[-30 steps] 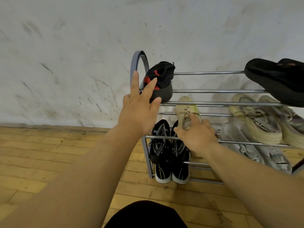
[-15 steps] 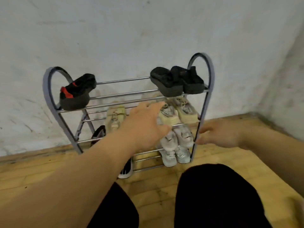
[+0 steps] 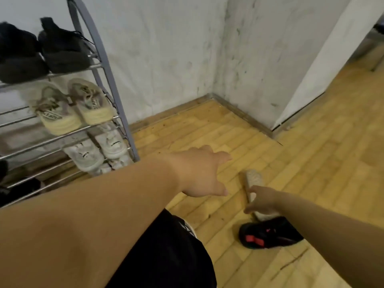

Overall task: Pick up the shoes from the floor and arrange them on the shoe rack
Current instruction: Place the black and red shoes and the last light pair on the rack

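Note:
A beige shoe (image 3: 253, 178) lies on the wooden floor, right of the shoe rack (image 3: 117, 94). My right hand (image 3: 262, 201) is down over the shoe's middle, fingers spread and touching it; the shoe still rests on the floor. Just in front of it lies a black shoe with red marks (image 3: 268, 235). My left hand (image 3: 202, 171) hovers open above the floor, between the rack and the beige shoe, holding nothing. On the rack sit a black pair (image 3: 41, 48) on top, a beige pair (image 3: 72, 104) below, and a white pair (image 3: 99, 148) lower down.
The rack stands against a scuffed white wall (image 3: 166, 48) that meets a second wall at a corner. A white panel (image 3: 322, 59) stands at the right, with more wooden floor beyond. My knee in black shorts (image 3: 166, 256) fills the lower middle.
My view has swung right from the rack to the floor. Both hands left the rack; the right hand dropped onto the beige shoe and the left hand followed to the right.

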Demonstrator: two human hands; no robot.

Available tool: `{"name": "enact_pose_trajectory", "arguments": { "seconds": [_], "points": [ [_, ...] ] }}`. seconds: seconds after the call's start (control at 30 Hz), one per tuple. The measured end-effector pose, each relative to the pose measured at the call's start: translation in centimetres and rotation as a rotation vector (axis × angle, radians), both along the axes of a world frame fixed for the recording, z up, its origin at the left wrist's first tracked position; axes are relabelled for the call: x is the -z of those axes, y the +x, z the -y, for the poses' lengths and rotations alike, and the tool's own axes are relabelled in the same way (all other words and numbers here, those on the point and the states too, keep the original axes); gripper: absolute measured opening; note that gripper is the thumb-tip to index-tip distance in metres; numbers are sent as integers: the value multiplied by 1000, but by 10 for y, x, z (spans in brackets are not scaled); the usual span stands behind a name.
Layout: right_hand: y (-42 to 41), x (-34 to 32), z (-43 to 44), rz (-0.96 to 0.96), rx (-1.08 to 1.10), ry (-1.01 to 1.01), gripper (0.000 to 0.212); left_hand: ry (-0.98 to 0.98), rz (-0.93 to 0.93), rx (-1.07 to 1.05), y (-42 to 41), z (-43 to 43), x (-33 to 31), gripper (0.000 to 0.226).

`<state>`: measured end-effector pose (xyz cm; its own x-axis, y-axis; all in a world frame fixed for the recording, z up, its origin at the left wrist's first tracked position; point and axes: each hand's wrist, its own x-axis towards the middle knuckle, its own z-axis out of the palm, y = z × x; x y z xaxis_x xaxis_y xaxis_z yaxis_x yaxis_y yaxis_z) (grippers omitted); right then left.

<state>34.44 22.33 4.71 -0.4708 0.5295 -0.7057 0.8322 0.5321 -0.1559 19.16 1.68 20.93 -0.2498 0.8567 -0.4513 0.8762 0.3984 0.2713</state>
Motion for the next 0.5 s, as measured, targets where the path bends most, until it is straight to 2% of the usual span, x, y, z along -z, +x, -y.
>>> {"name": "enact_pose_trajectory", "arguments": {
  "seconds": [0.1,0.17,0.33,0.5],
  "points": [
    [39,48,-6,99,-77,18,116,-61,28,15,6,-21,10,90],
    [59,79,-8,114,-106,41,116,-92,24,9,6,-30,16,90],
    [83,134,0,23,12,65,105,-182,-61,36,1,-44,34,93],
    [85,159,8,-83,149,92,79,-220,-64,18,-4,-52,41,93]
  ]
}}
